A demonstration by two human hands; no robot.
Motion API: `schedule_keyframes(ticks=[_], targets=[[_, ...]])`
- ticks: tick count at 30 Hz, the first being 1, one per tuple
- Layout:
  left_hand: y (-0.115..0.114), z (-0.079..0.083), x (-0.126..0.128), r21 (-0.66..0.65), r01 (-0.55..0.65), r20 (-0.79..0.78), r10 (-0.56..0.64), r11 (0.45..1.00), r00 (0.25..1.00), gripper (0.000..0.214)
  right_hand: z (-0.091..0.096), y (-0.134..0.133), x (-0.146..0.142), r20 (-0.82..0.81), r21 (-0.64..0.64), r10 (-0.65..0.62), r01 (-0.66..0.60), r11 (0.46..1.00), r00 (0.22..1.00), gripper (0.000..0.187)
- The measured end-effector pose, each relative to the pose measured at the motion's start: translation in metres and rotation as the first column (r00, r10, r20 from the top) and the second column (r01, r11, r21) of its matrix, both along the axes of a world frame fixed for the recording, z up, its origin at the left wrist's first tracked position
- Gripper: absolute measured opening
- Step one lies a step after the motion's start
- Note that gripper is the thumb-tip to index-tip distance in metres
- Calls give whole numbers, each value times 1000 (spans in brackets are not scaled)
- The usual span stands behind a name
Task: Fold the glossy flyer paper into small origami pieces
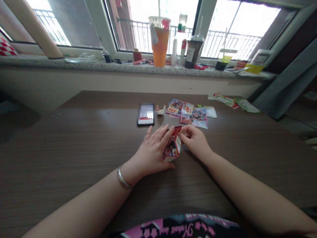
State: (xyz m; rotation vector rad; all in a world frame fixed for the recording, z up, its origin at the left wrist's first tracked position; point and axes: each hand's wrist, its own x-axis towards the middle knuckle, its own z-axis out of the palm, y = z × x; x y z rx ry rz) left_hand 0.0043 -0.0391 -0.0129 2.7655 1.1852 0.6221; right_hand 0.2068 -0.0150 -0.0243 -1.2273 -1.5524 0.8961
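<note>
Both hands meet over a folded piece of printed red and white paper [172, 148] on the dark wooden table [74, 148]. My left hand [153, 152], with a silver bangle at the wrist, rests on the paper's left side, fingers stretched along it and thumb underneath. My right hand [194, 140] pinches the paper's upper right corner with curled fingers. The paper stands partly folded up off the table between the two hands.
A phone [146, 114] lies just beyond the hands, beside a small folded paper shape [160, 109]. Colourful flyers [190, 113] are spread to its right, more [228, 100] further right. Cups and bottles, among them an orange cup [160, 43], line the windowsill.
</note>
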Motion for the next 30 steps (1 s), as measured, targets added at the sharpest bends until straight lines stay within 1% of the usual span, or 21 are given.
schedule_keyframes(ticks=[5,8,11,15,20,25,27,30], targets=[[3,-2,-3,10,-17,18,17,1000,1000,108,1,-3,1,84,35,43,-46,998,996,13],[3,0,-4,36,-27,36,25,999,999,98,4,-5,1,135,77,67,-78,994,989,10],[3,3,-4,50,-23,51,21,998,999,96,4,-6,2,155,98,83,-99,990,984,10],[3,4,-4,51,-34,73,30,998,997,98,3,-6,3,118,105,105,-118,987,987,11],[5,3,-4,49,-61,81,57,997,995,105,2,-7,3,44,71,137,-140,988,990,13],[6,4,-3,69,-24,100,17,997,995,109,0,-10,1,-24,60,121,-119,991,992,18],[6,5,-3,65,-16,117,8,998,993,107,1,-11,1,-37,77,115,-112,991,993,20],[6,6,-3,41,-68,178,60,997,982,103,5,-13,0,-20,138,118,-115,984,993,20]])
